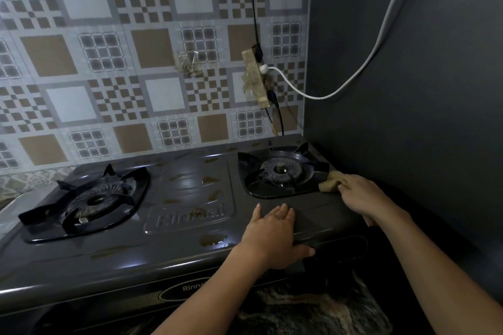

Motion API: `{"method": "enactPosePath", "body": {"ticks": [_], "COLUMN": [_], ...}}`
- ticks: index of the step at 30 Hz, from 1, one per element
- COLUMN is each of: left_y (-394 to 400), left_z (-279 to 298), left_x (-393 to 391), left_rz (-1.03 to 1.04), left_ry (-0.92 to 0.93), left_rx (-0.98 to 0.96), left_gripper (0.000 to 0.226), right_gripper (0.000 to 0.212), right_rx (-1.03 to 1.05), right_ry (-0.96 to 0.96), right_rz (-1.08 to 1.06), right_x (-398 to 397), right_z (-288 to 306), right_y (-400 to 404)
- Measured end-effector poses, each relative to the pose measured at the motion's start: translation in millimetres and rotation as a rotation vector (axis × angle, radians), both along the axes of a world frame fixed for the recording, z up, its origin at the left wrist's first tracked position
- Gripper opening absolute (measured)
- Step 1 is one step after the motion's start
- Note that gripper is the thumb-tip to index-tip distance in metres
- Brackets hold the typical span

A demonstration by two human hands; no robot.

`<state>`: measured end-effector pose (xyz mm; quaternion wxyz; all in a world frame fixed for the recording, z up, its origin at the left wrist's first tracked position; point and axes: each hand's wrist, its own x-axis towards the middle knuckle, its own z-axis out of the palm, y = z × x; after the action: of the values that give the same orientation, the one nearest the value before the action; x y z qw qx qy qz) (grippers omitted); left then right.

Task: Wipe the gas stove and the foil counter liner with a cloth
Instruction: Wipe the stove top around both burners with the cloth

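From the head view, the right hand (364,196) has its fingers curled round a tan cloth (330,181) pressed on the gas stove (174,228) at its right rim, just beside the right burner (280,170) and close to the dark wall (408,90), with little room beyond the fingers. The left hand (272,234) lies flat, fingers spread, on the bare front edge (greasy smears lie left of it). The foil liner (24,182) shows only at far left, dim and cut off.
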<state>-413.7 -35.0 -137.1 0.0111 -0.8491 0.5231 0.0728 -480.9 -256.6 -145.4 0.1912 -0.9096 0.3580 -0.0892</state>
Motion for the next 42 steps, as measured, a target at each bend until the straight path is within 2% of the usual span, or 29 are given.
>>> {"method": "enactPosePath", "body": {"ticks": [5,10,12,15,18,20,23,25,28,30,32,34,36,38,42], "left_y": [0,-1,-2,-1,-1,-1,0,0,0,0,0,1,1,0,1], "left_z": [-2,-5,-5,-4,-4,-4,-5,-6,-9,-9,-8,-6,-5,-4,-3], "left_x": [0,0,0,-1,-2,-1,0,0,1,1,1,-1,-2,-2,-3], "left_rz": [-0.001,-0.002,-0.005,-0.006,0.000,0.002,0.004,0.008,0.012,0.012,0.014,0.011,0.014,0.017,0.021], "left_ry": [-0.008,-0.031,-0.043,-0.043,-0.033,-0.026,-0.017,-0.014,-0.009,-0.007,-0.009,-0.014,-0.019,-0.024,-0.015], "left_rx": [-0.002,-0.014,-0.012,-0.002,0.002,0.000,-0.011,-0.020,-0.029,-0.029,-0.021,-0.008,0.002,0.011,0.019], "left_gripper": [0.093,0.093,0.093,0.093,0.093,0.093,0.093,0.093,0.093,0.093,0.094,0.095,0.096,0.097,0.098], "right_gripper": [0.044,0.034,0.029,0.027,0.030,0.031,0.031,0.034,0.030,0.027,0.025,0.025,0.026,0.027,0.024], "right_rx": [-0.006,-0.161,-0.127,0.056,0.053,0.014,-0.148,-0.240,-0.176,-0.078,0.107,0.207,0.163,0.015,-0.171], "right_ry": [-0.017,-0.050,-0.050,-0.210,-0.394,-0.366,-0.202,-0.223,-0.341,-0.355,-0.354,-0.457,-0.600,-0.671,-0.633], "right_rz": [0.015,0.173,0.231,0.127,-0.023,-0.022,0.055,0.089,0.140,0.193,0.152,0.028,-0.085,-0.166,-0.163], "right_x": [-3,-42,-51,-47,-33,-23,-13,-18,-40,-54,-62,-66,-64,-53,-19], "right_z": [-3,4,11,30,39,33,2,-15,-15,-8,5,21,40,57,63], "right_y": [12,53,62,58,48,50,68,85,103,106,94,75,58,45,20]}}
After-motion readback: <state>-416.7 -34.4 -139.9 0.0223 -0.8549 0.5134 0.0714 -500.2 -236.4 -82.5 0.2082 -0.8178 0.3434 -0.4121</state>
